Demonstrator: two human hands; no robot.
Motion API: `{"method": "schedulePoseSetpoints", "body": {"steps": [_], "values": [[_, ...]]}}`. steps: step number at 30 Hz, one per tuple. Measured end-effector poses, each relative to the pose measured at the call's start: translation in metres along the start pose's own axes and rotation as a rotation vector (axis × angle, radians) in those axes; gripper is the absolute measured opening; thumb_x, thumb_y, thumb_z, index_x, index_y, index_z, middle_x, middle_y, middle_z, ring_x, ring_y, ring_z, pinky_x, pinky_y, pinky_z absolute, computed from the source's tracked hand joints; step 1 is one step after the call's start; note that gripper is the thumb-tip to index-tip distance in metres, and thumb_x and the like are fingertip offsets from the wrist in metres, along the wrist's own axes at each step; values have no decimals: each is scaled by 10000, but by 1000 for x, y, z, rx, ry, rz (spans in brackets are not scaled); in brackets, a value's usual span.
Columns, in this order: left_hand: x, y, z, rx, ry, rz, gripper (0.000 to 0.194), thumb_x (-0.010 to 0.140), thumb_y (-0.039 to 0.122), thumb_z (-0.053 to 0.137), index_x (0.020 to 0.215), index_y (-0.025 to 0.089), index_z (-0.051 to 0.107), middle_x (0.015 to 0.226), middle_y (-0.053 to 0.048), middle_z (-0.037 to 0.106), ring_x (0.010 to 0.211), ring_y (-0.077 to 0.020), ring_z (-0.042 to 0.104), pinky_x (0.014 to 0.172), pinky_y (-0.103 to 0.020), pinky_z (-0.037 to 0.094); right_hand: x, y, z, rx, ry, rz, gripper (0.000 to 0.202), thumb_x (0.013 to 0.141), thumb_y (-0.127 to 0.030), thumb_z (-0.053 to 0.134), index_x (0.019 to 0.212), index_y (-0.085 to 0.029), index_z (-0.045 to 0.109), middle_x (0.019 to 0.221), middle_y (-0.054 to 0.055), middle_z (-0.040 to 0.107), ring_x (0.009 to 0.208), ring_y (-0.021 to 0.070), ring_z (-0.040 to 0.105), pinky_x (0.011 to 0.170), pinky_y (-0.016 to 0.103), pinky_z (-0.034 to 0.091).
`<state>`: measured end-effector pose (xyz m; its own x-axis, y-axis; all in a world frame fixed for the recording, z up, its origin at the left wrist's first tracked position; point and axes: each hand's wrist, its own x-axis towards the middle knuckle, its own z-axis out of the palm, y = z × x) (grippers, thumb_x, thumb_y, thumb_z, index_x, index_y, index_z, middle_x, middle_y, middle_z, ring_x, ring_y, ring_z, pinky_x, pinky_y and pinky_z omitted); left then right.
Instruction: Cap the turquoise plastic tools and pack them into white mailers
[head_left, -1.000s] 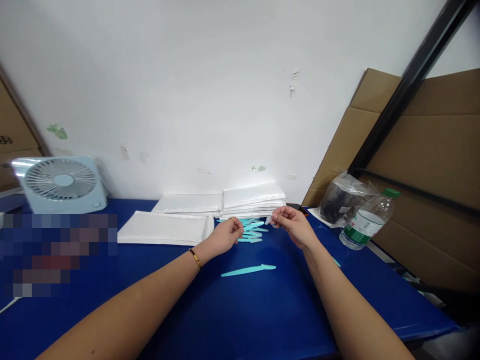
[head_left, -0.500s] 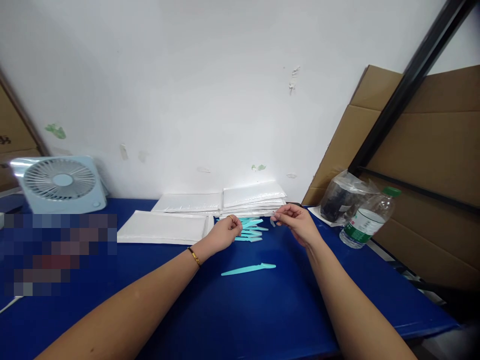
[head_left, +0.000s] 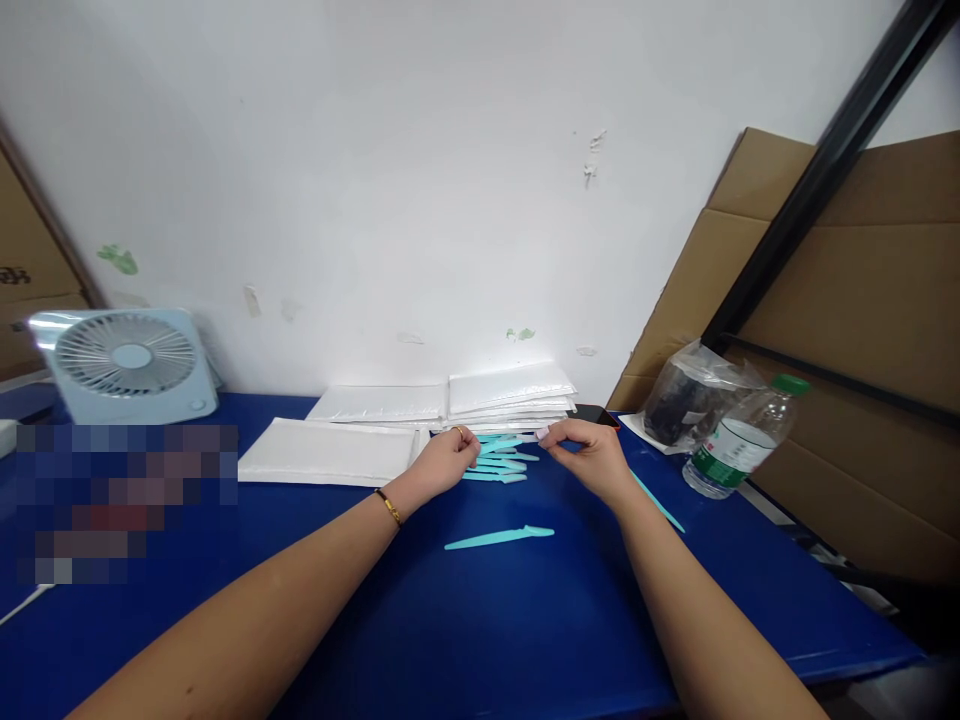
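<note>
Currently | turquoise sticks (head_left: 496, 477) | mostly between left fingers (head_left: 466, 442) and right fingers (head_left: 559, 432)

Holds left hand (head_left: 442, 466) by turquoise eyebrow razors (head_left: 499, 466) at six o'clock, right hand (head_left: 596, 460) curled near them at four; has pale-blue fan (head_left: 131, 355) at nine.

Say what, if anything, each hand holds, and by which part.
Cannot tell: the left hand curls at the teal tools, the right hand pinches near them, but any hold is unclear.
</note>
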<state>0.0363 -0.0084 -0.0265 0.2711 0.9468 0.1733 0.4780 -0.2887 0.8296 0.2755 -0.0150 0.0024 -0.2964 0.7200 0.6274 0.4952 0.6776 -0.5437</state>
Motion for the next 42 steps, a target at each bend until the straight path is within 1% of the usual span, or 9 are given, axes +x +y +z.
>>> {"method": "schedulePoseSetpoints", "body": {"steps": [9, 17, 23, 25, 29, 32, 34, 38, 42], "values": [[-1, 1, -2, -35, -1, -29, 246, 788, 392, 428, 759, 166, 523, 648, 1, 594, 550, -123, 484, 518, -231, 341, 0, 2, -5, -69, 17, -87, 96, 720, -145, 595, 693, -200, 669, 776, 29, 692, 775, 181, 644, 728, 298, 501], [1, -1, 2, 72, -41, 54, 208, 806, 347, 425, 738, 178, 525, 641, 7, 588, 588, -133, 521, 535, -224, 364, 0, -8, 15, 5, -123, -87, 109, 747, -150, 585, 694, -201, 667, 777, 26, 697, 777, 166, 651, 715, 265, 507], [-2, 1, -3, 402, 109, 142, 180, 816, 293, 451, 874, 195, 590, 881, -27, 643, 829, -180, 572, 734, -280, 394, -1, 42, -5, -242, -19, 180, 162, 764, -165, 531, 831, -196, 676, 846, 36, 697, 792, 194, 643, 739, 313, 498], [-7, 9, -3, 474, 116, 191, 181, 804, 294, 478, 906, 206, 600, 934, -25, 636, 892, -191, 561, 790, -299, 380, -2, 59, -8, -346, -57, 212, 248, 757, -100, 481, 854, -202, 685, 891, 38, 694, 840, 199, 633, 778, 324, 481], [-24, 28, 3, 472, -187, 258, 241, 725, 406, 583, 885, 229, 617, 832, 0, 632, 745, -168, 570, 623, -246, 390, 0, 74, -2, -417, -294, 124, 351, 708, -15, 459, 889, -211, 688, 968, 34, 669, 920, 178, 599, 839, 278, 437], [-36, 37, 10, 498, -392, 217, 300, 631, 437, 672, 850, 237, 632, 811, 7, 639, 683, -163, 567, 517, -229, 345, 1, 73, 3, -478, -315, 166, 243, 718, -65, 498, 827, -182, 681, 862, 54, 663, 816, 179, 599, 768, 266, 435], [-39, 38, 13, 528, -420, 166, 200, 662, 391, 656, 777, 229, 633, 760, 8, 644, 659, -160, 564, 490, -228, 319, 1, 72, 3, -492, -293, 195, 164, 720, -108, 520, 777, -166, 662, 811, 63, 646, 749, 176, 588, 709, 260, 427], [-34, 31, 13, 530, -305, 150, 116, 735, 322, 588, 711, 210, 607, 712, -1, 637, 633, -156, 552, 496, -234, 309, -1, 69, 6, -497, -264, 243, 71, 676, -127, 555, 682, -160, 617, 747, 61, 623, 694, 167, 567, 650, 244, 396], [-23, 22, 5, 435, -121, 185, 122, 806, 295, 496, 826, 208, 580, 736, -7, 618, 665, -157, 549, 550, -236, 347, -2, 61, 5, -440, -251, 275, 31, 687, -170, 558, 700, -161, 585, 703, 41, 627, 646, 149, 570, 596, 227, 401]]}}
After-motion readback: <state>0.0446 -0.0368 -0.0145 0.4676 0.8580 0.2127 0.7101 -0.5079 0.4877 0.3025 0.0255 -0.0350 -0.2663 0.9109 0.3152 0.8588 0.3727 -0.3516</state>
